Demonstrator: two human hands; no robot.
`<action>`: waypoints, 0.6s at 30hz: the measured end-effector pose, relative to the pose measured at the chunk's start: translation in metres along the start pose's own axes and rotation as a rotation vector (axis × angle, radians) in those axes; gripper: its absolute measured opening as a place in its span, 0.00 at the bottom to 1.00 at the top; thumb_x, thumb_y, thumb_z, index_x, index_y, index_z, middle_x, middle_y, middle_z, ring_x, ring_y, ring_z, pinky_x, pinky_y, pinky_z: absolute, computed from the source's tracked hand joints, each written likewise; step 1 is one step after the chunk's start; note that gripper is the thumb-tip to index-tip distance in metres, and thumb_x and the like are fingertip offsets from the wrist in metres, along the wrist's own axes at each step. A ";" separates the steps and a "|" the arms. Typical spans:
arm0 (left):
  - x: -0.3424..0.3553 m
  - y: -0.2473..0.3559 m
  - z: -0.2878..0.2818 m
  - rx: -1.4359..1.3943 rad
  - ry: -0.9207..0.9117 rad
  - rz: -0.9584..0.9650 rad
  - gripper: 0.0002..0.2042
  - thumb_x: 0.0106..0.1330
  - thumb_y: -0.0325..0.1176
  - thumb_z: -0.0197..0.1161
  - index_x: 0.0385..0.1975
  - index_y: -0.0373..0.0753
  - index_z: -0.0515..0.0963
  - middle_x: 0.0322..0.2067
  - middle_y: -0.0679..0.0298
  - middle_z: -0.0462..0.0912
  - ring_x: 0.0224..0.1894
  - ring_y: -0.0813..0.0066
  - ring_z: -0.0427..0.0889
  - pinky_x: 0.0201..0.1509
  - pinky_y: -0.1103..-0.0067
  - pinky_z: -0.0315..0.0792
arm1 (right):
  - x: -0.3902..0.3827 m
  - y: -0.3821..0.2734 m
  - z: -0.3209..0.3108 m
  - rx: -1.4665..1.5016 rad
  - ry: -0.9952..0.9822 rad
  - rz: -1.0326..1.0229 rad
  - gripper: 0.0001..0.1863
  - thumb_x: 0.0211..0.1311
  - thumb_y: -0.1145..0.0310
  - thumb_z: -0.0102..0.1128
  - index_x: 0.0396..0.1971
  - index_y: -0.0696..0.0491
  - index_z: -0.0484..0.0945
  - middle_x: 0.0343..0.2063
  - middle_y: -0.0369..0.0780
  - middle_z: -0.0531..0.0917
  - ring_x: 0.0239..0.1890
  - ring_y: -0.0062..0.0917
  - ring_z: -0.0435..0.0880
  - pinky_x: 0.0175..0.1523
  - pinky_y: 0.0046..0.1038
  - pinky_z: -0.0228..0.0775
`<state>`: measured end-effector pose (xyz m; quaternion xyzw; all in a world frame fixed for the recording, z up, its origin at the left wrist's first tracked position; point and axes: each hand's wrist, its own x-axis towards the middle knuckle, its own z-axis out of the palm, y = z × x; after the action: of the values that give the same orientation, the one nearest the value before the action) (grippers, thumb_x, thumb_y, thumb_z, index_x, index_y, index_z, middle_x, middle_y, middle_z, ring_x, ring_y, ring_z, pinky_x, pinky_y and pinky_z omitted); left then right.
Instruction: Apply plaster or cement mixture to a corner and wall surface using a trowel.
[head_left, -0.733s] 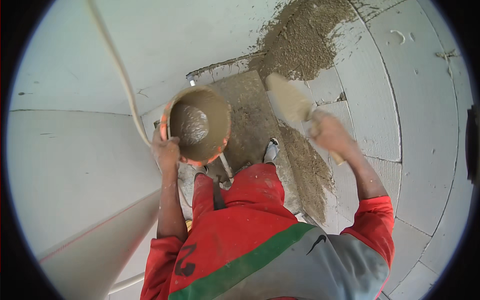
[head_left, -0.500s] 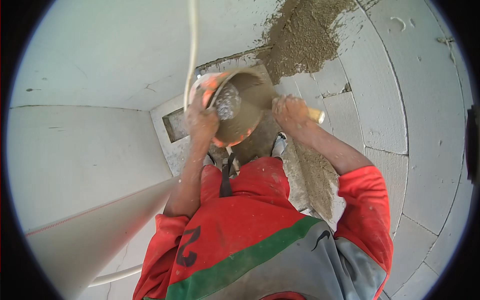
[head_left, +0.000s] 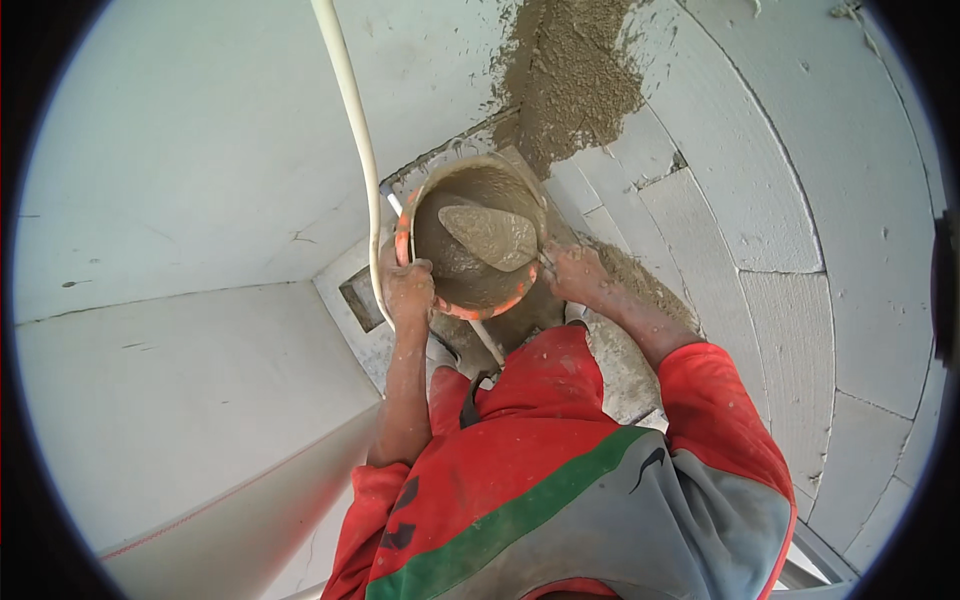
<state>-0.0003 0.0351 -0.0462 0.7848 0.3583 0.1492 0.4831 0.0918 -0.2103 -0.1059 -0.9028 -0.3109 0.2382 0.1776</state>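
An orange bucket [head_left: 403, 240], its inside coated with wet grey-brown mortar [head_left: 470, 290], is in front of my legs. My left hand [head_left: 408, 290] is closed on its left rim. My right hand [head_left: 576, 274] is closed at the right rim around the trowel's handle, which is mostly hidden by the fingers. The trowel's blade [head_left: 490, 236] lies across the bucket's mouth, tip toward the left, and is covered in mortar.
Wet mortar [head_left: 580, 80] coats the wall corner beyond the bucket. A pale hose [head_left: 352, 110] hangs down just left of the bucket. Grey block walls [head_left: 760, 210] rise on the right, smooth pale panels [head_left: 180, 370] on the left. A rectangular recess [head_left: 362, 300] sits beside my left hand.
The bucket has turned from tilted sideways to mouth upward. The trowel's mortar-covered blade now shows inside it, and my right hand has moved lower, against the rim.
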 end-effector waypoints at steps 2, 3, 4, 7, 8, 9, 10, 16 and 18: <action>0.001 -0.015 -0.003 -0.081 0.117 -0.180 0.25 0.43 0.22 0.55 0.48 0.33 0.72 0.33 0.54 0.77 0.25 0.65 0.79 0.23 0.74 0.74 | 0.012 -0.010 -0.006 -0.072 -0.061 0.025 0.20 0.56 0.62 0.52 0.46 0.58 0.70 0.40 0.51 0.78 0.45 0.47 0.76 0.47 0.46 0.68; 0.001 -0.022 -0.010 -0.179 0.103 -0.305 0.24 0.45 0.21 0.55 0.48 0.32 0.71 0.32 0.54 0.77 0.23 0.65 0.79 0.17 0.77 0.72 | 0.016 -0.016 -0.007 -0.130 -0.149 0.013 0.18 0.55 0.63 0.52 0.43 0.58 0.71 0.39 0.50 0.78 0.45 0.46 0.77 0.47 0.46 0.68; -0.004 -0.028 -0.017 -0.310 0.106 -0.416 0.22 0.46 0.20 0.54 0.47 0.32 0.72 0.31 0.55 0.77 0.25 0.65 0.79 0.18 0.76 0.73 | 0.016 -0.024 -0.006 -0.131 -0.123 0.042 0.18 0.55 0.63 0.52 0.43 0.58 0.71 0.39 0.50 0.78 0.45 0.46 0.77 0.47 0.46 0.68; 0.000 -0.045 -0.043 -0.221 0.268 -0.375 0.23 0.46 0.20 0.55 0.47 0.33 0.71 0.33 0.59 0.77 0.27 0.67 0.78 0.24 0.76 0.75 | 0.012 -0.050 0.015 0.070 0.046 -0.361 0.11 0.51 0.65 0.50 0.28 0.57 0.74 0.32 0.50 0.80 0.35 0.46 0.79 0.41 0.43 0.73; -0.004 -0.052 -0.051 -0.203 0.292 -0.314 0.23 0.46 0.21 0.55 0.47 0.32 0.71 0.34 0.59 0.77 0.30 0.68 0.78 0.28 0.75 0.75 | 0.016 -0.054 0.027 0.112 0.010 -0.479 0.12 0.50 0.63 0.52 0.28 0.57 0.75 0.32 0.50 0.79 0.35 0.46 0.79 0.41 0.42 0.73; -0.010 -0.060 -0.061 -0.224 0.297 -0.313 0.22 0.46 0.22 0.55 0.46 0.32 0.71 0.35 0.60 0.77 0.32 0.68 0.77 0.33 0.75 0.75 | 0.010 -0.056 0.041 0.237 0.116 -0.489 0.14 0.50 0.62 0.54 0.30 0.58 0.76 0.30 0.49 0.80 0.32 0.43 0.80 0.39 0.40 0.74; -0.012 -0.069 -0.068 -0.273 0.309 -0.298 0.21 0.46 0.24 0.54 0.45 0.33 0.71 0.36 0.60 0.77 0.36 0.69 0.77 0.39 0.74 0.73 | 0.015 -0.056 0.056 0.360 0.208 -0.564 0.15 0.50 0.62 0.56 0.32 0.59 0.77 0.27 0.48 0.81 0.29 0.39 0.82 0.36 0.37 0.75; -0.001 -0.123 -0.082 -0.132 0.543 -0.251 0.25 0.46 0.18 0.49 0.49 0.29 0.67 0.36 0.54 0.76 0.19 0.66 0.77 0.07 0.77 0.72 | 0.083 0.048 0.049 0.828 -0.554 0.330 0.12 0.50 0.63 0.63 0.28 0.58 0.80 0.22 0.43 0.82 0.21 0.25 0.79 0.28 0.29 0.72; -0.023 -0.123 -0.090 -0.041 0.543 -0.187 0.24 0.46 0.18 0.48 0.49 0.28 0.67 0.35 0.53 0.76 0.18 0.67 0.77 0.05 0.77 0.71 | 0.103 0.076 0.002 -0.209 0.028 0.263 0.13 0.53 0.64 0.59 0.27 0.60 0.73 0.18 0.46 0.79 0.18 0.34 0.79 0.24 0.32 0.70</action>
<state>-0.1199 0.1117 -0.1061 0.6696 0.5423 0.3161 0.3970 0.1984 -0.1996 -0.1760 -0.9525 -0.2106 0.2132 0.0541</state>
